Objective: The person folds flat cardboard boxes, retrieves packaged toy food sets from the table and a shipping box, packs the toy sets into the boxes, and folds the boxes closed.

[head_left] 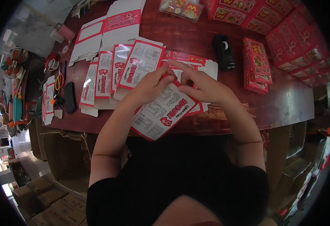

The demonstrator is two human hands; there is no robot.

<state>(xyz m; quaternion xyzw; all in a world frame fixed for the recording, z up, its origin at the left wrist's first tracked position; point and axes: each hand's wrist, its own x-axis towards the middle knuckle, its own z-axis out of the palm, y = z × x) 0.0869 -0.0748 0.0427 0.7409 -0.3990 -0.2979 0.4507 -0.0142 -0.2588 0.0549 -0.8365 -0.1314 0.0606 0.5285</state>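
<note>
A red and white printed carton (165, 109) lies tilted in front of me, its lower corner past the table's front edge. My left hand (153, 84) grips the carton's far left side, fingers curled and thumb near the top edge. My right hand (200, 84) is at the far right end, its thumb and bent fingers against the carton, the index finger reaching out toward the left hand. The carton's far end is partly hidden by the fingers. Just beyond my left hand, flat cartons (144, 62) overlap in a fanned row.
A black tape dispenser (223, 52) stands at the right, beside a filled red carton (256, 66). Red cartons (298, 45) are stacked at the far right. Scissors (60, 80) and a black phone-like object (70, 98) lie left. White flat cartons (121, 32) and a clear packet (182, 8) lie farther back.
</note>
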